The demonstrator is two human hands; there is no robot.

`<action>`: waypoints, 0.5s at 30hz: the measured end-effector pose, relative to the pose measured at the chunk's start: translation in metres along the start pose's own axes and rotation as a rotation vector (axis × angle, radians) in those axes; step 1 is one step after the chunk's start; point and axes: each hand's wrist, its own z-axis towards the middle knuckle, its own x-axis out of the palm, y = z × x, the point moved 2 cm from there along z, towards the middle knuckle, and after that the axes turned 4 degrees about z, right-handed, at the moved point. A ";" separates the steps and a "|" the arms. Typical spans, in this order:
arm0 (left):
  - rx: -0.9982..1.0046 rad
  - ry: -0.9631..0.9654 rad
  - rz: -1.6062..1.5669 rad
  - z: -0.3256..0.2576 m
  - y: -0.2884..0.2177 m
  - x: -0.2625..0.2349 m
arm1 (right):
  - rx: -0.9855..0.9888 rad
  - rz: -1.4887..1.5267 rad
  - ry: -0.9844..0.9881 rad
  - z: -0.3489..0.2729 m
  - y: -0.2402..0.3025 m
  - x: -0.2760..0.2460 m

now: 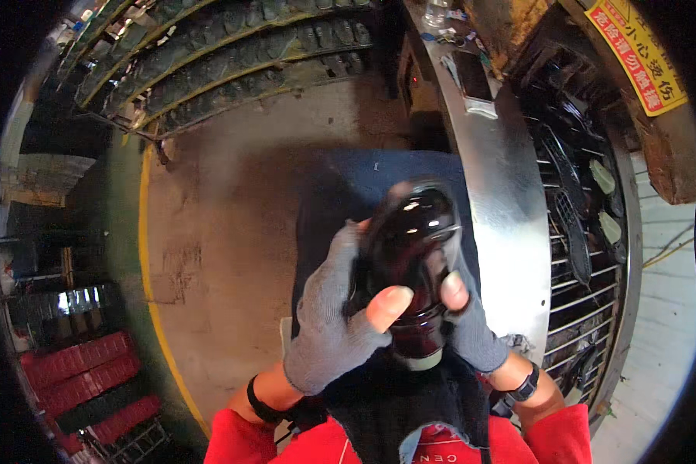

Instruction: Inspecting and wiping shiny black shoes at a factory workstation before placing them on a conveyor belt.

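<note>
A glossy black shoe (417, 224) is held up in front of my body, its rounded toe pointing away from me and a pale grey end (419, 361) toward me. My left hand (332, 309), in a grey fingerless glove, wraps its left side with the thumb on the upper face. On the other side my right hand (471, 325), gloved alike, grips it with the thumb pressed near the middle. The fingers of both hands are mostly hidden behind the shoe. Beneath it a dark blue cloth (340, 174) covers my lap.
To my right runs a bare metal ledge (510, 263), beside a barred rack (587, 332) carrying black soles (568, 232) and pale-faced pieces (609, 228). A yellow and red sign (645, 62) hangs above. Shoe-filled shelves (263, 62) stand ahead; red stacked items (85, 367) sit left.
</note>
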 end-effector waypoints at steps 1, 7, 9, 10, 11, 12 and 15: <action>0.139 0.072 -0.007 0.009 0.001 -0.007 | 0.042 0.131 -0.017 0.000 -0.022 -0.008; 0.552 0.312 -0.096 0.113 -0.008 -0.013 | 0.410 0.681 0.237 0.044 -0.010 -0.004; 0.246 0.269 -0.192 0.114 -0.019 0.010 | 0.410 0.774 0.259 0.043 -0.017 -0.009; 0.256 0.228 -0.302 0.117 -0.011 0.016 | 0.406 0.721 0.234 0.041 -0.018 -0.012; 0.237 0.215 -0.307 0.116 -0.002 0.015 | 0.418 0.679 0.217 0.040 -0.030 -0.016; 0.187 0.198 -0.326 0.113 0.000 0.016 | 0.346 0.661 0.275 0.045 -0.043 -0.023; 0.098 0.157 -0.282 0.108 0.007 0.015 | 0.560 0.958 0.233 0.018 -0.051 -0.034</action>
